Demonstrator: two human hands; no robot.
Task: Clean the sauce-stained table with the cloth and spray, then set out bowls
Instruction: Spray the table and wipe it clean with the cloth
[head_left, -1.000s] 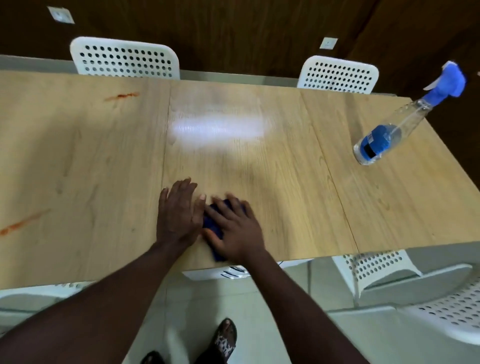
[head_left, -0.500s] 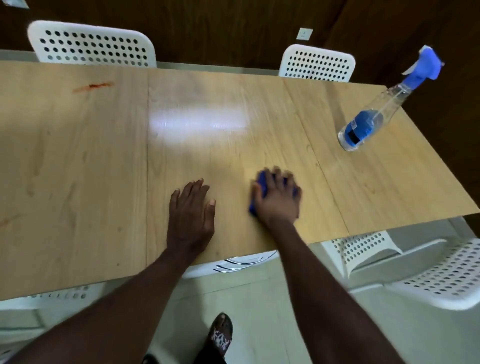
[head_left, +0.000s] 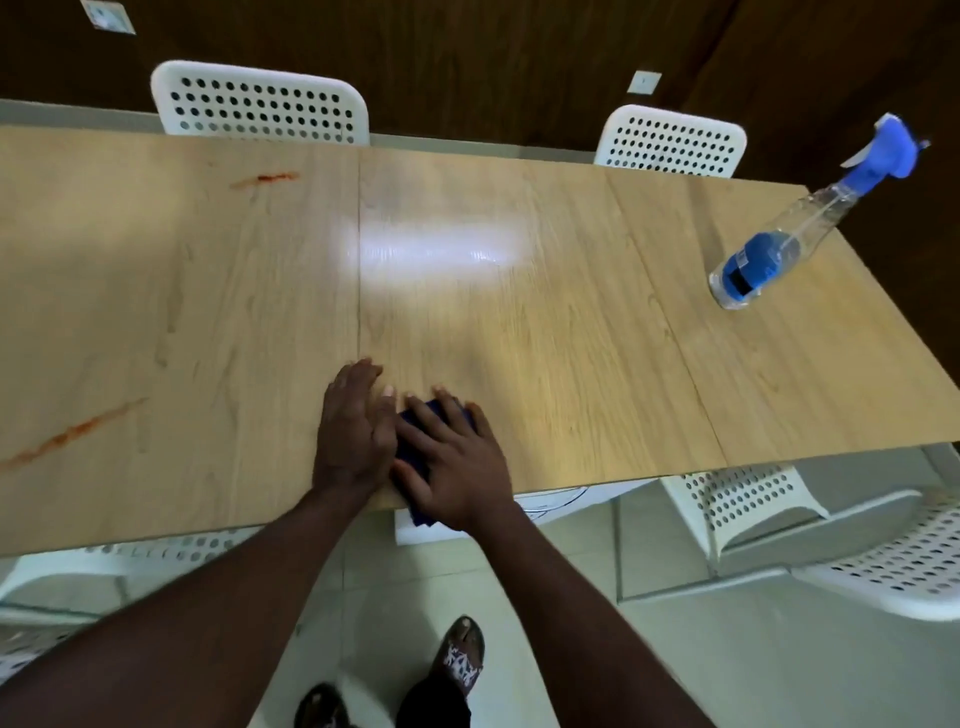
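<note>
right hand (head_left: 457, 465) flat on cloth (head_left: 415, 441), fingers spread | left hand (head_left: 356, 431) flat on table (head_left: 571, 338), fingers together | spray bottle (head_left: 769, 254) far right

Most of the bench (head_left: 571, 364) top is seen as flat open wood. A wide stretch is left between the near edge and the spray bottle (head_left: 769, 260), which stands near the far right corner and is the only tall thing on top. At the near edge the left hand (head_left: 353, 431) and right hand (head_left: 457, 467) are pressed side by side, touching, so that way is blocked. To the left only two flat sauce streaks (head_left: 72, 434) are found. White chairs (head_left: 260, 104) are tucked along the far and near edges.
</note>
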